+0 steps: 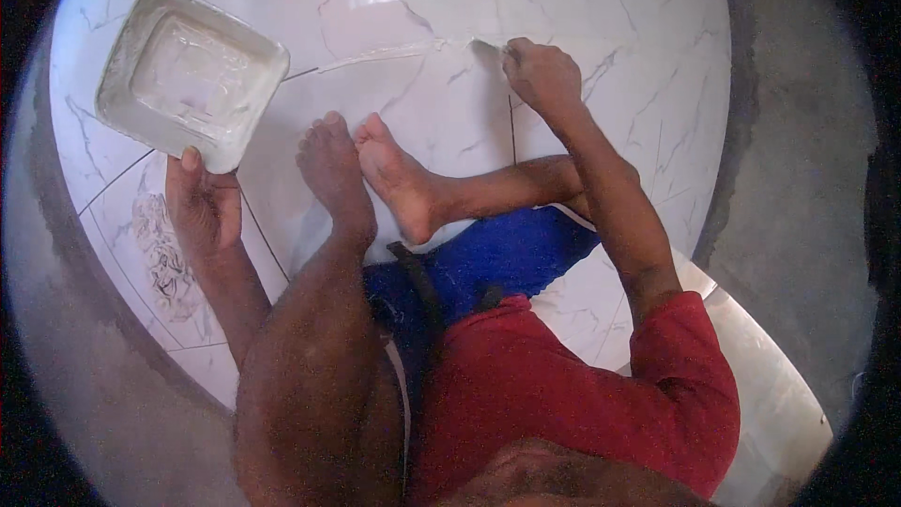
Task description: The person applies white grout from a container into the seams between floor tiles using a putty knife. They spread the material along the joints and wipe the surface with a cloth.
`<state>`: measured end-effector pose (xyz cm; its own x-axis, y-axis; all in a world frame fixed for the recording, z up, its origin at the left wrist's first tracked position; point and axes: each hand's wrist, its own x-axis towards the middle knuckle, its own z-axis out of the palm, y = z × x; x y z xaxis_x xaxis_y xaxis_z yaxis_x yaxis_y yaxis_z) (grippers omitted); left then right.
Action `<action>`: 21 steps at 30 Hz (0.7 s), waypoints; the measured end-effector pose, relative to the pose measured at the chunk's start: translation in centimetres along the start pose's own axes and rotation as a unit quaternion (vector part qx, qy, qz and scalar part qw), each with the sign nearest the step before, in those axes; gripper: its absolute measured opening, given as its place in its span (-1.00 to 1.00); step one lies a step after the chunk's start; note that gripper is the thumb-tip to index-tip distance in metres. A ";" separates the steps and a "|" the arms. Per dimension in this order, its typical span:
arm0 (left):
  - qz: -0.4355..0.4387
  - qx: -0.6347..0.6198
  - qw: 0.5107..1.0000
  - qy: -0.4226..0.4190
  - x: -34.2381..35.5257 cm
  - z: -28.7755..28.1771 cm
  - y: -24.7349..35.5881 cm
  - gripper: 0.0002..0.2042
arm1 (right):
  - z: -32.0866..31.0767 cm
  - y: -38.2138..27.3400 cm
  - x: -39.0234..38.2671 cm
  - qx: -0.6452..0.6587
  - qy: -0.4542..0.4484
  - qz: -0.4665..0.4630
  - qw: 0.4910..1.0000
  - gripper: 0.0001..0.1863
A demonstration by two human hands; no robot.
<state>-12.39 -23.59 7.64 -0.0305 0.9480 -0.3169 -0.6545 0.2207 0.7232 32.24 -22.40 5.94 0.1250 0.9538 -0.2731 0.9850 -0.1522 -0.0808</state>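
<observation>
My left hand (pixel 205 207) grips a white plastic tub (pixel 253 103) by its near rim, with the thumb over the edge. Wet white paste coats the inside of the tub. Farther right, the fingers of my right hand (pixel 546 80) are closed round a small scraper whose thin blade (pixel 485 52) points left; its handle is hidden in the fist. That blade touches the white marbled tile floor (pixel 601 0) at a joint. From it a strip of white paste (pixel 385 54) runs left along the joint, toward a stretch that still shows dark.
My bare feet (pixel 399 169) rest on the tiles between both hands. Left of my left forearm lies a crumpled whitish patch (pixel 164 258), perhaps a rag. Grey concrete (pixel 788 131) borders the tiles on both sides. A pale shiny panel (pixel 765 376) is at lower right.
</observation>
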 end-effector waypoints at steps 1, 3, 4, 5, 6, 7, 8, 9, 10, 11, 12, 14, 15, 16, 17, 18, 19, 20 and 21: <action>0.001 -0.001 1.000 -0.002 0.2 0.0 -0.2 -0.25 | -0.2 -0.6 0.5 -0.038 -0.042 0.037 0.998 -0.70; 0.021 -0.010 0.999 -0.025 0.4 0.1 -0.4 -0.25 | 1.2 -0.3 2.5 -0.063 -0.042 0.035 0.996 -0.67; 0.021 -0.010 1.000 -0.021 0.5 0.0 -0.6 -0.25 | 1.4 -0.7 3.3 -0.088 -0.049 0.033 0.994 -0.62; 0.019 -0.013 1.000 -0.019 0.6 -0.1 -0.7 -0.25 | 1.5 -1.0 4.0 -0.089 -0.051 0.029 0.994 -0.62; 0.018 -0.015 1.000 -0.016 0.7 -0.3 -0.7 -0.25 | 1.5 -1.3 4.9 -0.110 -0.065 0.012 0.992 -0.64; 0.021 -0.015 1.000 -0.007 0.5 -0.4 -0.7 -0.25 | 1.5 -1.8 5.5 -0.131 -0.081 -0.008 0.988 -0.64; 0.028 -0.005 1.000 0.008 0.3 -0.5 -0.8 -0.26 | 1.8 -2.1 6.4 -0.132 -0.085 -0.018 0.987 -0.64; 0.037 0.005 0.999 0.024 0.1 -0.5 -0.8 -0.28 | 2.1 -2.5 7.5 -0.132 -0.093 -0.022 0.987 -0.67; 0.037 0.003 0.999 0.032 0.1 -0.3 -1.0 -0.28 | 2.5 -2.6 8.5 -0.133 -0.099 -0.021 0.986 -0.70; 0.031 -0.007 0.998 0.045 0.1 0.2 -1.3 -0.26 | 3.1 -2.7 9.5 -0.135 -0.103 -0.027 0.985 -0.70; 0.025 -0.017 0.998 0.059 0.1 0.5 -1.6 -0.25 | 3.8 -2.8 10.3 -0.133 -0.125 -0.026 0.983 -0.71; 0.027 -0.017 0.997 0.070 -0.3 -0.3 -1.6 -0.24 | 5.3 -4.7 11.7 -0.125 -0.153 -0.041 0.979 -0.71; 0.026 -0.020 0.997 0.070 -0.5 -0.8 -1.6 -0.24 | 6.2 -5.7 12.2 -0.122 -0.192 -0.066 0.972 -0.70; 0.030 -0.020 0.996 0.079 -0.4 -1.4 -1.8 -0.24 | 7.1 -6.6 12.9 -0.122 -0.227 -0.089 0.962 -0.66; 0.034 -0.005 0.996 0.087 -0.2 -2.1 -2.1 -0.24 | 8.2 -7.6 13.5 -0.123 -0.230 -0.098 0.961 -0.66; 0.038 0.010 0.995 0.094 -0.1 -2.7 -2.3 -0.24 | 9.4 -8.7 13.9 -0.114 -0.240 -0.101 0.959 -0.65; 0.048 0.016 0.994 0.097 0.2 -3.7 -3.1 -0.24 | 10.9 -10.1 14.4 -0.101 -0.242 -0.106 0.959 -0.63; 0.054 0.021 0.994 0.088 0.6 -4.5 -3.7 -0.25 | 12.3 -11.5 14.8 -0.096 -0.237 -0.115 0.960 -0.63; 0.059 0.026 0.995 0.078 0.9 -5.4 -4.3 -0.27 | 13.6 -12.8 15.3 -0.072 -0.228 -0.114 0.964 -0.63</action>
<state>-13.64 -24.93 0.94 -0.2241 0.9217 -0.3166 -0.5989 0.1261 0.7909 19.92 -9.32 -10.23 -0.1303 0.7398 -0.6601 0.9910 0.1169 -0.0646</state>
